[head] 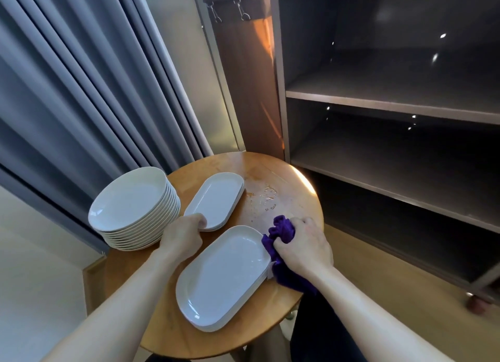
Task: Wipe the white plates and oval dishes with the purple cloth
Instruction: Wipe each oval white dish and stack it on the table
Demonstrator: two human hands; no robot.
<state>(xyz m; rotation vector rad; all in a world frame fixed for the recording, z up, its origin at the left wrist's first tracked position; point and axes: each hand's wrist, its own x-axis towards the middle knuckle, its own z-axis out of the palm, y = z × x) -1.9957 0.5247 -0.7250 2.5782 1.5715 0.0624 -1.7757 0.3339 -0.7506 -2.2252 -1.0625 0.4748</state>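
Right hand (pixel 300 246), lower centre-right, is clenching the purple cloth (pixel 282 230) against the near oval dishes (pixel 224 277). Left hand (pixel 184 233) is pinching the far oval stack (pixel 215 199), probably steadying it.

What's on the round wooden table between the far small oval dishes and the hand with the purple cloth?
Head view: only bare wooden table with small water droplets.

No legible text, labels or numbers on any surface.
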